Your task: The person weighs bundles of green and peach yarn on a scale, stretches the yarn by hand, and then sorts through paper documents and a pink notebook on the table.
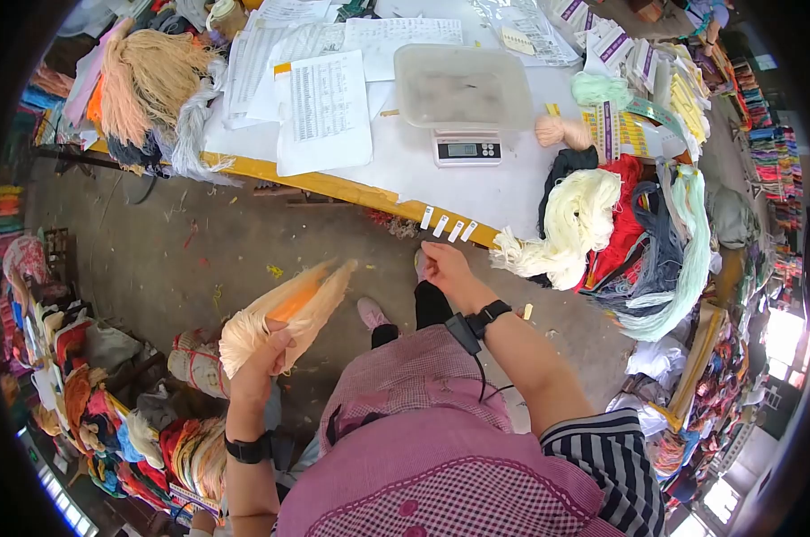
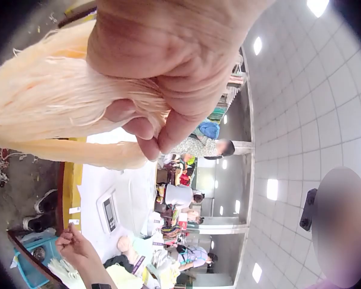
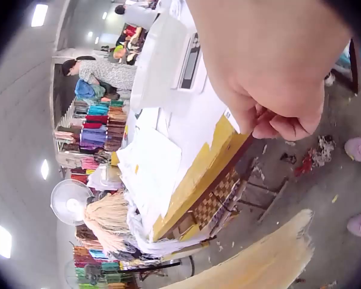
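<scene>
My left hand (image 1: pixel 264 358) grips a peach-coloured yarn hank (image 1: pixel 244 336), with a brighter orange part showing in its middle. Loose strand ends spread out beyond the fingers toward the table. In the left wrist view the hank (image 2: pixel 48 96) hangs across the palm, thumb and fingertips bunched around its strands. My right hand (image 1: pixel 450 270) is at the front table edge, fingers curled in and thumb close to the forefinger. Nothing shows between those fingers. Several small white labels (image 1: pixel 441 225) stand in a row along the edge, just beyond the right fingertips.
On the table are a digital scale (image 1: pixel 467 149) bearing a clear plastic tub (image 1: pixel 463 85), printed sheets (image 1: pixel 324 116), and a small peach skein (image 1: pixel 563 132). Cream yarn (image 1: pixel 584 210) drapes over the right edge; tan hanks (image 1: pixel 154 76) lie at left. More yarn piles (image 1: pixel 91 358) stand behind left.
</scene>
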A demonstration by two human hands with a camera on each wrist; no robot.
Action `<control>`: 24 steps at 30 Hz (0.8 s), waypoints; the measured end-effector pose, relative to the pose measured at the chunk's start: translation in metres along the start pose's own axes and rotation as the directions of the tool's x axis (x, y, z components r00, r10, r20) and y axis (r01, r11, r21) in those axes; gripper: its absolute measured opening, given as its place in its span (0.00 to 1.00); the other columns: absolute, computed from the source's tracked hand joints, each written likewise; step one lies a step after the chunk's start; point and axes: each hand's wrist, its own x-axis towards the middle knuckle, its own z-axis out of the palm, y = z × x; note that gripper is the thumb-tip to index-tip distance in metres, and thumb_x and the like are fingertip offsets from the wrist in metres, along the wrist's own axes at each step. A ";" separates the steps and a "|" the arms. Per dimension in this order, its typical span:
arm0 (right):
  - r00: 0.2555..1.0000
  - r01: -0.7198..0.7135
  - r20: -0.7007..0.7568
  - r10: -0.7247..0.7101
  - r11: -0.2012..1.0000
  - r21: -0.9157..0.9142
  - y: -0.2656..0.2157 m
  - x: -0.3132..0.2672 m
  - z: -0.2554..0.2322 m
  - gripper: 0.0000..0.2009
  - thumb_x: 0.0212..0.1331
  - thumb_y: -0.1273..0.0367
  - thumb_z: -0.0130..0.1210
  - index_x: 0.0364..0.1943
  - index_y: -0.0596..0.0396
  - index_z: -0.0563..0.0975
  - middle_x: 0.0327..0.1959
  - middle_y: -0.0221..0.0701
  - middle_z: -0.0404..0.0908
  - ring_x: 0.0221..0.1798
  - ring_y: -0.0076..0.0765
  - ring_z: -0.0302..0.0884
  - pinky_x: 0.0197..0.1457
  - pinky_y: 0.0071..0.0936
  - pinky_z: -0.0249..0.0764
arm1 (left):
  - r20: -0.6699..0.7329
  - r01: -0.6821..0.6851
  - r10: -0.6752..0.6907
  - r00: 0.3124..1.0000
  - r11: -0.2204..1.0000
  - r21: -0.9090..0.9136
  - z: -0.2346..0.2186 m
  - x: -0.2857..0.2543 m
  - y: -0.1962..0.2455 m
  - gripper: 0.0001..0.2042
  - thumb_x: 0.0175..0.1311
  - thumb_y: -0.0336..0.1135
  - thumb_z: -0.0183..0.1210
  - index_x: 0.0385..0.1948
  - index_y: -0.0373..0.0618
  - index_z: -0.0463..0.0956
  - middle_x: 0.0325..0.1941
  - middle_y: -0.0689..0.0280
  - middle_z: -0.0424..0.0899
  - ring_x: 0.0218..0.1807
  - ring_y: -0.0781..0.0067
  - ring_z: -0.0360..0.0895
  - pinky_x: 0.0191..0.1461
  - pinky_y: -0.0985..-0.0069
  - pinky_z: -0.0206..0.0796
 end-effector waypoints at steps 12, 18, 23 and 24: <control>0.990 -0.138 0.072 0.119 0.898 0.419 0.014 0.025 0.012 0.09 0.57 0.65 0.62 0.27 0.51 0.74 0.22 0.24 0.71 0.23 0.22 0.66 0.25 0.18 0.62 | -0.034 -0.046 0.044 0.998 0.998 -0.048 -0.007 0.009 0.006 0.11 0.58 0.31 0.62 0.41 0.44 0.75 0.27 0.72 0.79 0.20 0.90 0.65 0.21 0.88 0.52; 0.987 -0.153 0.116 0.115 0.895 0.418 0.007 0.032 0.014 0.09 0.58 0.64 0.62 0.29 0.51 0.74 0.25 0.25 0.74 0.25 0.22 0.68 0.26 0.19 0.65 | -0.083 0.028 -0.033 0.996 0.998 -0.062 -0.010 0.013 0.007 0.12 0.53 0.29 0.64 0.39 0.45 0.75 0.26 0.71 0.80 0.21 0.88 0.68 0.22 0.88 0.55; 0.992 -0.117 0.096 0.083 0.887 0.448 0.007 0.035 0.009 0.08 0.60 0.65 0.59 0.35 0.53 0.76 0.31 0.28 0.79 0.29 0.21 0.73 0.29 0.18 0.68 | -0.080 0.076 -0.085 0.993 0.991 -0.107 -0.006 0.016 0.008 0.11 0.53 0.29 0.64 0.37 0.44 0.76 0.24 0.71 0.79 0.20 0.88 0.67 0.22 0.88 0.55; 0.992 -0.119 0.082 0.092 0.885 0.451 0.008 0.033 0.009 0.08 0.60 0.65 0.59 0.35 0.53 0.76 0.31 0.28 0.79 0.29 0.21 0.73 0.29 0.18 0.68 | -0.076 0.093 -0.101 0.992 0.990 -0.106 -0.006 0.016 0.009 0.11 0.53 0.29 0.64 0.37 0.44 0.76 0.24 0.71 0.79 0.20 0.88 0.67 0.22 0.88 0.55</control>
